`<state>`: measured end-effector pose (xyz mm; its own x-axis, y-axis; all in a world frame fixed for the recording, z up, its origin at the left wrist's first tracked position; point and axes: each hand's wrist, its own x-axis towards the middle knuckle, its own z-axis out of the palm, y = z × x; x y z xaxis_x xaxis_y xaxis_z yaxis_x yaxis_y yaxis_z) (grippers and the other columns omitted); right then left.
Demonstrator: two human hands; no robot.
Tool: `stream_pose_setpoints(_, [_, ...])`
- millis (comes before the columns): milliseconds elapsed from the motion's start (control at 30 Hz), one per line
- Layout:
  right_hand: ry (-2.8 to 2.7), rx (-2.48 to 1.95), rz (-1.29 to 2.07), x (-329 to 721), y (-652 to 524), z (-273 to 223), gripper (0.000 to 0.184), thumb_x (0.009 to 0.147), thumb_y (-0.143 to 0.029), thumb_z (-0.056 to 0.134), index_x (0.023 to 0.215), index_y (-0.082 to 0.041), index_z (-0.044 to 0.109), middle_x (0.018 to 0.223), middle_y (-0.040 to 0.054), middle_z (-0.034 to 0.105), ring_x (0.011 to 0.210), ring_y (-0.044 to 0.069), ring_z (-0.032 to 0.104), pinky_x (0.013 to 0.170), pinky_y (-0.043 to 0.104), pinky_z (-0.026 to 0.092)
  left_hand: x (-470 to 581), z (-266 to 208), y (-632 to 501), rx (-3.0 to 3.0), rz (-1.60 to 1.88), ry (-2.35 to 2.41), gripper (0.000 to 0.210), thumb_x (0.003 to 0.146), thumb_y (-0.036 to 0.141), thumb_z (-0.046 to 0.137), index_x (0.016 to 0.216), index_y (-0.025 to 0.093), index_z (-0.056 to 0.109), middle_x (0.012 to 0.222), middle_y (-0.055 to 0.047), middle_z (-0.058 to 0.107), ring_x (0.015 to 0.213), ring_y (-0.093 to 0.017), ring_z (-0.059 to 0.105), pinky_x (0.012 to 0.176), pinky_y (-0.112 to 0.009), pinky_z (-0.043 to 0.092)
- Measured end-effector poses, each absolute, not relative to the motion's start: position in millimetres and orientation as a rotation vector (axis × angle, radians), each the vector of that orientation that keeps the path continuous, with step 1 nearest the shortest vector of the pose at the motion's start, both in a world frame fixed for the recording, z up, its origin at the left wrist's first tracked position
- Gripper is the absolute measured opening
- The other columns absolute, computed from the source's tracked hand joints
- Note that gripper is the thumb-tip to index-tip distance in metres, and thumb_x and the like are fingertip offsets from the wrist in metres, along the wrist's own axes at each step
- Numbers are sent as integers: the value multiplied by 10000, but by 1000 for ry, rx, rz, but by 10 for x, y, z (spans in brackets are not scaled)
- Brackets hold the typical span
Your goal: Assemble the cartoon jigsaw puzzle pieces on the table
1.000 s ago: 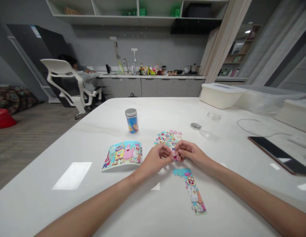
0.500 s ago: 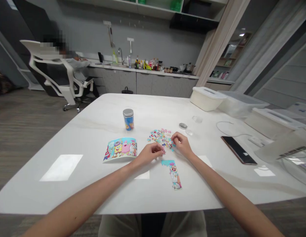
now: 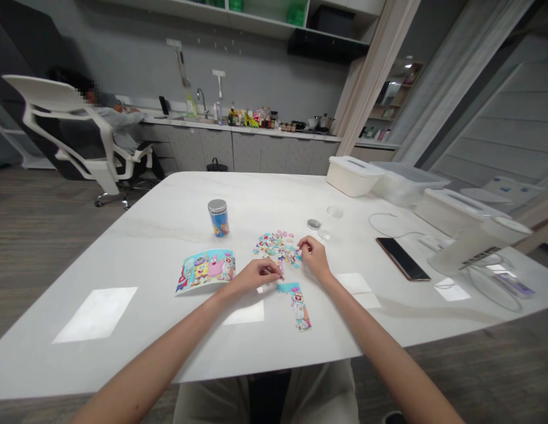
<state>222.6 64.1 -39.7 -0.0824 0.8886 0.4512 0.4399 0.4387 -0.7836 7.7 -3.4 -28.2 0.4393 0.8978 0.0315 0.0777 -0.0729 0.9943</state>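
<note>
A loose pile of small jigsaw puzzle pieces [image 3: 274, 244] lies in the middle of the white table. At its near edge, my left hand [image 3: 258, 274] pinches a pinkish puzzle piece [image 3: 281, 270] between thumb and fingers. My right hand [image 3: 313, 255] is closed at the pile's right side; its fingertips touch the pieces, and what they hold is too small to tell. Just below the hands lies a joined puzzle section [image 3: 300, 307], an upright strip with a short arm reaching left along its top. The curled cartoon picture sheet [image 3: 207, 270] rests left of my left hand.
A printed jar with a metal lid [image 3: 218, 219] stands behind the sheet. Right of the pile are a loose metal lid [image 3: 313, 224], clear plastic pieces and a phone [image 3: 402, 259] beside a cable. Storage boxes [image 3: 354, 175] line the right side. Someone sits in a white chair [image 3: 66, 129].
The camera view has turned slightly to the right, so everything sits further left. Both hands stay by the pile with only small finger movements.
</note>
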Motion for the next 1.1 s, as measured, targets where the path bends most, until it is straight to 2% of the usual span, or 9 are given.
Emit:
stream_pose_setpoints(233, [-1563, -1264, 615, 2309, 416, -479, 184, 744, -246, 413, 724, -193, 587, 665, 12, 595, 577, 152, 514, 599, 275, 391, 14, -263, -102, 1441, 879, 929, 251, 746, 391, 758, 818, 157, 703, 824, -46, 688, 762, -146, 591, 707, -278, 433])
stream_pose_setpoints(367, [-1482, -1311, 660, 2317, 362, -494, 179, 708, -264, 419, 716, -196, 584, 637, 2, 579, 557, 150, 515, 583, 275, 396, 1, -284, -88, 1353, 920, 924, 249, 729, 370, 766, 847, 168, 681, 784, -11, 662, 703, -121, 554, 665, -256, 410])
stream_pose_setpoints(600, [-1264, -1334, 870, 2324, 459, -523, 169, 634, -290, 437, 706, -203, 563, 605, -20, 547, 474, 116, 488, 476, 233, 355, -45, -256, -95, 1376, 860, 875, 228, 728, 356, 769, 777, 169, 646, 791, -19, 657, 748, -139, 577, 696, -271, 419])
stream_pose_setpoints(733, [-1271, -1321, 893, 2350, 458, -554, 184, 626, -294, 435, 694, -198, 577, 609, -16, 554, 482, 110, 486, 480, 230, 349, -63, -180, -133, 1466, 744, 817, 251, 756, 383, 759, 776, 163, 641, 808, -39, 667, 785, -150, 598, 715, -278, 423])
stream_pose_setpoints(1100, [-1405, -1357, 871, 2365, 446, -521, 202, 628, -295, 424, 657, -196, 598, 566, -12, 529, 524, 137, 443, 526, 256, 325, -67, -178, -144, 1618, 580, 801, 285, 741, 415, 744, 761, 159, 619, 736, -22, 656, 642, -113, 536, 620, -252, 392])
